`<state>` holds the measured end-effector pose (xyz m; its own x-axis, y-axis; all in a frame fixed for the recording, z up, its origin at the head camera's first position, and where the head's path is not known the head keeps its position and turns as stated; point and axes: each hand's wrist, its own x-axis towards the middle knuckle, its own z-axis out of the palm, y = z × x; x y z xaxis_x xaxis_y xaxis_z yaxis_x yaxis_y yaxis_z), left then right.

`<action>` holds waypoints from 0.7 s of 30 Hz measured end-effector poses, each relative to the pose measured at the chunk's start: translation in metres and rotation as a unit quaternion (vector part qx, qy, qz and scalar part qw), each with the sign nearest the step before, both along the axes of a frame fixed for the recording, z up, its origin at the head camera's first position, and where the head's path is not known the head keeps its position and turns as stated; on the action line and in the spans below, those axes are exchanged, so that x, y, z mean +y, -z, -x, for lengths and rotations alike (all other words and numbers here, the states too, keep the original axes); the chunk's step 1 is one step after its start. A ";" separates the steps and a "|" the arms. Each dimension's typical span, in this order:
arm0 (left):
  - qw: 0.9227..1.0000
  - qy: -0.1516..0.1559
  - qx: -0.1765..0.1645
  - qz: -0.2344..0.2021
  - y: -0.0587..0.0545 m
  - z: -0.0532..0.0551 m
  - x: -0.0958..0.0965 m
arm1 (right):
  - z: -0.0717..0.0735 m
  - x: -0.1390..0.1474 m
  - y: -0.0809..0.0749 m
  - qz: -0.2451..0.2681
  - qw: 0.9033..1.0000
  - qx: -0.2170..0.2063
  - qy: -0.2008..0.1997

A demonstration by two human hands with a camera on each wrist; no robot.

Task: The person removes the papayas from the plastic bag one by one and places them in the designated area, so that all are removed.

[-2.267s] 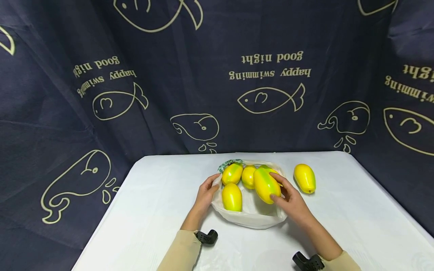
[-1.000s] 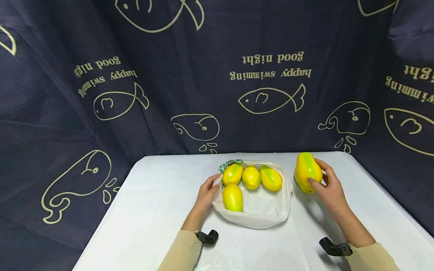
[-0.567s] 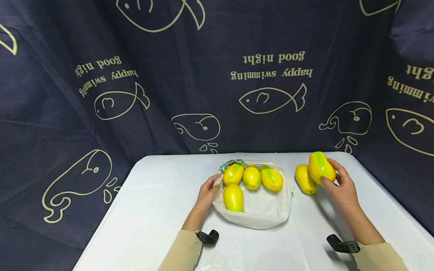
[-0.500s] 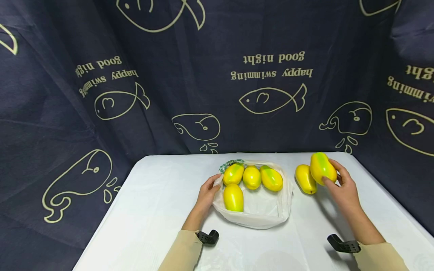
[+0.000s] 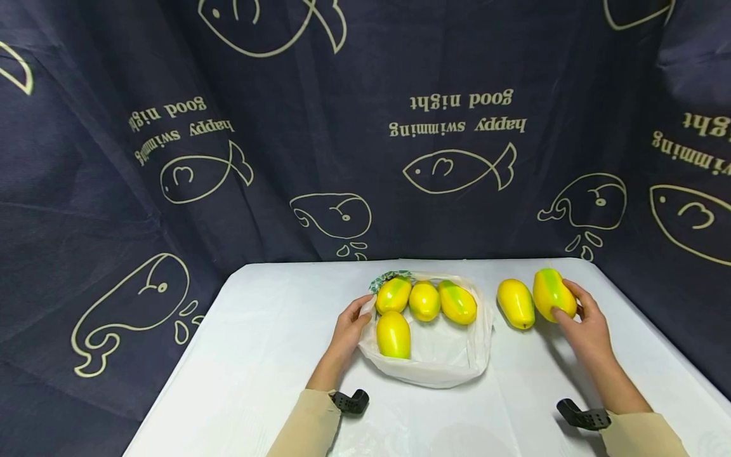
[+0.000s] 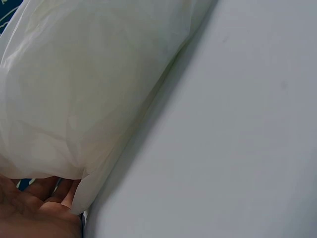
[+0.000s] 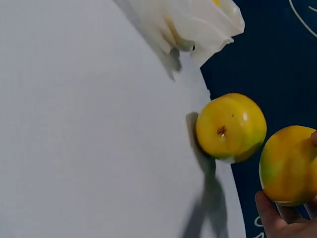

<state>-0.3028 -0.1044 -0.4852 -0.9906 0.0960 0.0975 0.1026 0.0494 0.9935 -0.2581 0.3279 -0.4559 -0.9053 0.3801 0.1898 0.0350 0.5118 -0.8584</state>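
My right hand (image 5: 588, 327) grips an oblong, glossy yellow-green fruit (image 5: 553, 295), papaya- or mango-like, low over the back right of the table; whether it touches the table I cannot tell. A similar yellow fruit (image 5: 516, 303) lies just left of it, its stem end showing in the right wrist view. My left hand (image 5: 347, 327) holds the left rim of a white plastic bag (image 5: 431, 374), which stands with its mouth wide. Inside the bag lie several more such fruits (image 5: 393, 334). In the left wrist view, the bag's side (image 6: 89, 89) partly covers my fingers.
A white-covered table (image 5: 257, 355) bears everything. Behind it and at both sides hangs a dark blue cloth (image 5: 354, 127) with fish and whale drawings. A green-printed patch (image 5: 388, 277) shows at the bag's back left rim.
My right hand has carried one fruit out of the bag, rightwards past the lying fruit, and lowered it beside that one. My left hand has stayed at the bag's rim.
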 end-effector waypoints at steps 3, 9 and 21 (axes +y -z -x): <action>1.000 -0.005 0.002 -0.001 0.011 0.005 0.001 | -0.001 0.003 0.003 0.002 1.000 -0.013 -0.001; 1.000 -0.004 0.011 0.006 0.014 0.007 0.000 | 0.001 0.006 0.007 0.012 0.999 -0.030 -0.005; 1.000 -0.009 0.007 0.020 0.015 0.009 0.000 | 0.001 0.006 0.011 0.005 0.997 -0.072 0.011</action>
<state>-0.3116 -0.1048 -0.5003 -0.9908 0.0818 0.1082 0.1154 0.0905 0.9892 -0.2589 0.3336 -0.4670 -0.9140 0.4020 0.0552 0.1691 0.5009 -0.8488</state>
